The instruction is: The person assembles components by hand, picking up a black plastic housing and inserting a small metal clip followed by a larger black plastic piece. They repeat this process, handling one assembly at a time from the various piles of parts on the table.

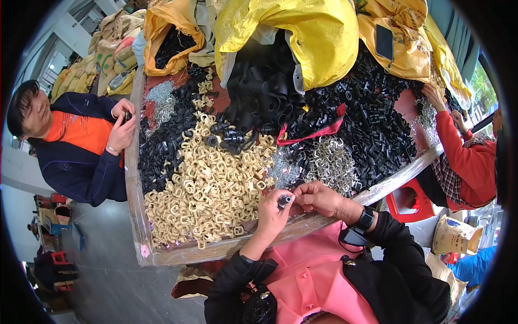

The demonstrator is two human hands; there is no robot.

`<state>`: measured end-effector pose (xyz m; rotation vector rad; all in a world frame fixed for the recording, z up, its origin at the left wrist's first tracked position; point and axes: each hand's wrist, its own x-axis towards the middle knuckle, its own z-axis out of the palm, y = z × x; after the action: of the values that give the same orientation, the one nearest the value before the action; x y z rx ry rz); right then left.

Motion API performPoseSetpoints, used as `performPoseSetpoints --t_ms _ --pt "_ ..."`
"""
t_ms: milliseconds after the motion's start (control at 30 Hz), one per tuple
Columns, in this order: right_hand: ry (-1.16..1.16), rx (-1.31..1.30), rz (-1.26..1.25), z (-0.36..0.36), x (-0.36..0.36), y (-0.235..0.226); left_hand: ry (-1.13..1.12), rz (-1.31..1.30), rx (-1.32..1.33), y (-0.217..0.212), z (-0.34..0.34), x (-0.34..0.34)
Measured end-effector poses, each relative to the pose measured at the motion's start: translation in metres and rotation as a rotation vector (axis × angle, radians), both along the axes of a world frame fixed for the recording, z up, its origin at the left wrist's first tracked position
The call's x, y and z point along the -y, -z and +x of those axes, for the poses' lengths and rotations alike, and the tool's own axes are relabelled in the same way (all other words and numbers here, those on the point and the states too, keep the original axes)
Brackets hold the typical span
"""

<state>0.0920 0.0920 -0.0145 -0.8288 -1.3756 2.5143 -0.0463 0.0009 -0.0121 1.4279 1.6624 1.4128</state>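
Table (189,256) with a raised wooden rim, which probably stops loose parts spilling. On its far side a yellow sack (326,40) lies mouth inward, seemingly so black pieces (259,89) slide within reach. Beige rings (208,186) heap near left and metal hooks (332,162) near right, apart, perhaps to avoid mixing. Above the near edge, the left hand (271,215) grips a small dark tube (284,201), end up, likely steadying it; the right hand (322,198) bends its fingertips beside it, their hold impossible to tell.
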Motion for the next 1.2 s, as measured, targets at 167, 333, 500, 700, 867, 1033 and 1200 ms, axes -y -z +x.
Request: performPoseSetpoints --t_ms 167,333,500,700,867,1033,1200 --pt "0.076 -0.003 1.274 -0.004 0.006 -0.017 -0.113 -0.122 0.167 0.009 -0.002 0.003" --pt "0.049 0.053 1.118 0.002 0.002 -0.018 -0.167 -0.231 0.467 0.001 -0.001 -0.001" --pt "0.044 0.053 0.569 0.006 0.003 -0.021 -0.015 -0.181 0.397 0.002 0.009 0.003" --pt "0.069 0.024 0.655 0.013 0.011 -0.029 0.015 -0.174 0.366 0.004 0.013 0.005" --pt "0.055 0.023 0.993 0.018 0.016 -0.042 -0.013 -0.256 0.668 -0.014 0.021 0.012" --pt "0.083 -0.073 1.188 0.024 0.022 -0.047 -0.043 -0.317 0.951 -0.022 0.03 0.016" --pt "0.113 -0.071 1.189 0.027 0.029 -0.052 -0.032 -0.352 1.024 -0.025 0.033 0.019"
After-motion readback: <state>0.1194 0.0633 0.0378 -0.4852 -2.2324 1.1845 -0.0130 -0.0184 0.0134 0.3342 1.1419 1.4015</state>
